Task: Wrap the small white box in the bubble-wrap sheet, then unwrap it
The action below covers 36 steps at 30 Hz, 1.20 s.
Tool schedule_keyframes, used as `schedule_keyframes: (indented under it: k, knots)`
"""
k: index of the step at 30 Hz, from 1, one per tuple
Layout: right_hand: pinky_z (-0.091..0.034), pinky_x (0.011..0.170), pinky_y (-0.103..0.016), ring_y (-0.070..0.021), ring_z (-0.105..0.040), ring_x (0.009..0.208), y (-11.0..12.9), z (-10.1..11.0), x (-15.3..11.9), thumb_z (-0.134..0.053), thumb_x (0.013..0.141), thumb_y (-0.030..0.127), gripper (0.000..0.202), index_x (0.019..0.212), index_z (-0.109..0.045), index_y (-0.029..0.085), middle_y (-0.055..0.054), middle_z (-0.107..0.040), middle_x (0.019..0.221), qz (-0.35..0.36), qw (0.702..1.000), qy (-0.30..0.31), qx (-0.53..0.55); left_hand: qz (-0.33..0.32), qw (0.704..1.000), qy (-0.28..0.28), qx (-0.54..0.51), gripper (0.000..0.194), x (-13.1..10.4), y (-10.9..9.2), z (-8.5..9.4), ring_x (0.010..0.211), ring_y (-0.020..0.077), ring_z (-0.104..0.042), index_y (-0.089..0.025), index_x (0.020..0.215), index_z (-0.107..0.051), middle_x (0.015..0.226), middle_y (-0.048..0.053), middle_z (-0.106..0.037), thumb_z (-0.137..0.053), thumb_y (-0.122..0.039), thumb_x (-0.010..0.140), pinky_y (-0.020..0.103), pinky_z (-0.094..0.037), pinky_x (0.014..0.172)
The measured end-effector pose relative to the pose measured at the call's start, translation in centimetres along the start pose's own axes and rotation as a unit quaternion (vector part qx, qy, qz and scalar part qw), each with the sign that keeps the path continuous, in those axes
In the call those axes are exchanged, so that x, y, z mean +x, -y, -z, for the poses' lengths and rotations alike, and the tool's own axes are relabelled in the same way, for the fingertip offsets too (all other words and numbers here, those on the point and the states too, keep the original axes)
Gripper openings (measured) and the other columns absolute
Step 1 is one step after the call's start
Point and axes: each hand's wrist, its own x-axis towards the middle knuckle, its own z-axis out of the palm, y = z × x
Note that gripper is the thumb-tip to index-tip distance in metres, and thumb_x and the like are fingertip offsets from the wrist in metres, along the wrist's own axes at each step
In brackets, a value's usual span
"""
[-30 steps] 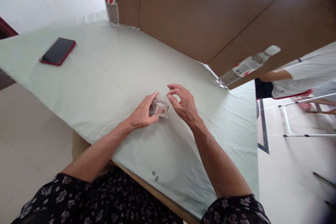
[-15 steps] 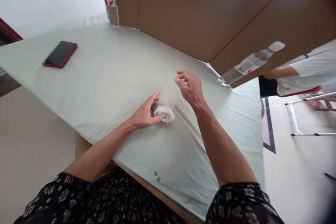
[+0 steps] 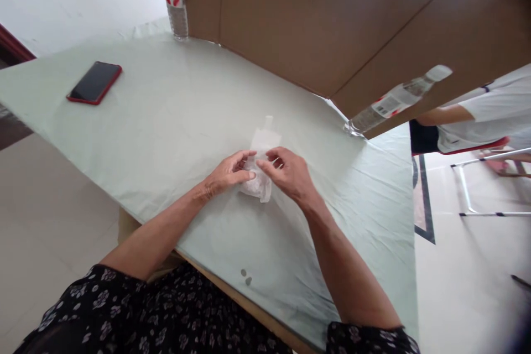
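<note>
A small translucent white plastic packet (image 3: 258, 184) lies on the pale green cloth in front of me, its upper part spread flat away from my body. My left hand (image 3: 232, 170) is at its left side, thumb and fingers closed on its edge. On the right side my right hand (image 3: 287, 173) has its thumb and fingertips bent together at the packet's upper right. What the right fingertips pinch is too small to make out. Whatever is inside the packet looks whitish and unclear.
A phone with a red case (image 3: 94, 83) lies at the left. Brown cardboard panels (image 3: 282, 22) stand behind, with one water bottle (image 3: 176, 3) at the back left and another (image 3: 394, 100) at the right. Beyond sits a person in a white shirt (image 3: 498, 113).
My right hand has come down and left onto the packet. The packet's far part now lies flatter, with a narrow strip extending away from me.
</note>
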Motion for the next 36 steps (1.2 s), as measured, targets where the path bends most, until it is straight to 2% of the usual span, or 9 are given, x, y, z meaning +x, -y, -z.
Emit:
schedule_keyframes:
  k: [3,6,9,15,19,21,25,30,36]
  knots:
    - [-0.046,0.066,-0.032,-0.0197,-0.064,0.072,0.3,-1.7,-0.1,-0.069,0.078,0.052,0.032,0.093,-0.068,0.023,-0.006,-0.074,0.092,-0.027,0.999,0.022,-0.031,-0.001,1.0,-0.004,-0.016,0.072,-0.2,-0.1,0.1,0.094,0.0232,-0.064,-0.018,0.141,-0.055,0.113,0.011,-0.068,-0.068,-0.046,0.076,0.034,-0.051,0.08]
    - [-0.044,0.066,-0.032,-0.0183,-0.061,0.068,-0.2,-2.3,0.4,-0.062,0.081,0.04,0.017,0.081,-0.066,0.023,-0.002,-0.071,0.078,-0.059,0.998,0.015,0.006,0.003,0.999,-0.009,-0.04,0.072,-0.3,-0.1,0.3,0.073,0.0161,-0.057,-0.017,0.14,-0.059,0.096,0.007,-0.068,-0.067,-0.045,0.075,0.031,-0.047,0.072]
    - [-0.042,0.064,-0.031,-0.0163,-0.055,0.063,-1.3,-2.0,0.4,-0.056,0.082,0.033,0.017,0.07,-0.062,0.023,0.001,-0.063,0.065,-0.092,0.991,-0.021,0.098,0.002,0.997,-0.048,-0.063,0.068,-0.1,-0.1,0.5,0.071,0.0139,-0.053,-0.015,0.134,-0.063,0.095,0.006,-0.067,-0.068,-0.042,0.072,0.029,-0.044,0.069]
    - [-0.044,0.061,-0.029,-0.0138,-0.053,0.059,-3.9,-1.7,-0.3,-0.06,0.079,0.041,0.021,0.069,-0.059,0.022,0.002,-0.061,0.063,-0.195,0.914,-0.113,0.339,0.007,0.984,-0.171,0.048,0.055,0.1,-0.1,0.6,0.072,0.0147,-0.056,-0.012,0.12,-0.069,0.086,0.004,-0.066,-0.067,-0.038,0.072,0.028,-0.045,0.068]
    - [-0.048,0.059,-0.029,-0.0152,-0.058,0.057,-4.4,-2.0,-0.5,-0.065,0.078,0.049,0.027,0.074,-0.057,0.023,0.001,-0.065,0.064,-0.223,0.887,-0.078,0.397,-0.074,0.948,-0.244,0.193,0.039,-0.1,-0.1,0.3,0.081,0.0155,-0.06,-0.015,0.107,-0.07,0.107,0.009,-0.063,-0.066,-0.036,0.074,0.027,-0.048,0.066]
    - [-0.051,0.062,-0.03,-0.0167,-0.063,0.061,-4.0,-2.1,-0.6,-0.067,0.078,0.051,0.029,0.078,-0.056,0.024,0.0,-0.069,0.069,-0.22,0.88,-0.049,0.419,-0.097,0.939,-0.24,0.226,0.036,-0.3,-0.2,0.0,0.076,0.0135,-0.057,-0.016,0.104,-0.068,0.103,0.007,-0.062,-0.067,-0.039,0.076,0.026,-0.047,0.064]
    - [-0.053,0.061,-0.031,-0.0183,-0.067,0.063,-2.7,-2.1,-0.8,-0.069,0.078,0.056,0.034,0.082,-0.054,0.025,0.001,-0.072,0.073,-0.215,0.86,0.017,0.463,-0.066,0.955,-0.175,0.228,0.045,-0.6,-0.3,-1.0,0.061,0.0093,-0.048,-0.017,0.105,-0.065,0.087,0.0,-0.058,-0.074,-0.047,0.072,0.025,-0.045,0.061]
    - [-0.053,0.059,-0.032,-0.0201,-0.069,0.066,-1.8,-2.3,-0.9,-0.071,0.077,0.059,0.039,0.083,-0.054,0.025,0.0,-0.074,0.077,-0.191,0.852,0.059,0.483,-0.013,0.956,-0.208,0.209,0.028,-0.3,-0.2,-1.3,0.063,0.0106,-0.049,-0.018,0.092,-0.063,0.074,-0.003,-0.056,-0.068,-0.037,0.073,0.025,-0.042,0.061]
    - [-0.055,0.059,-0.031,-0.0215,-0.073,0.073,-4.4,-2.2,0.0,-0.077,0.069,0.056,0.041,0.077,-0.052,0.024,-0.004,-0.077,0.083,-0.231,0.826,-0.081,0.508,0.008,0.956,-0.286,0.071,0.012,0.0,-0.3,0.5,0.053,0.0089,-0.045,-0.018,0.066,-0.056,0.056,-0.006,-0.051,-0.061,-0.029,0.068,0.021,-0.035,0.051]
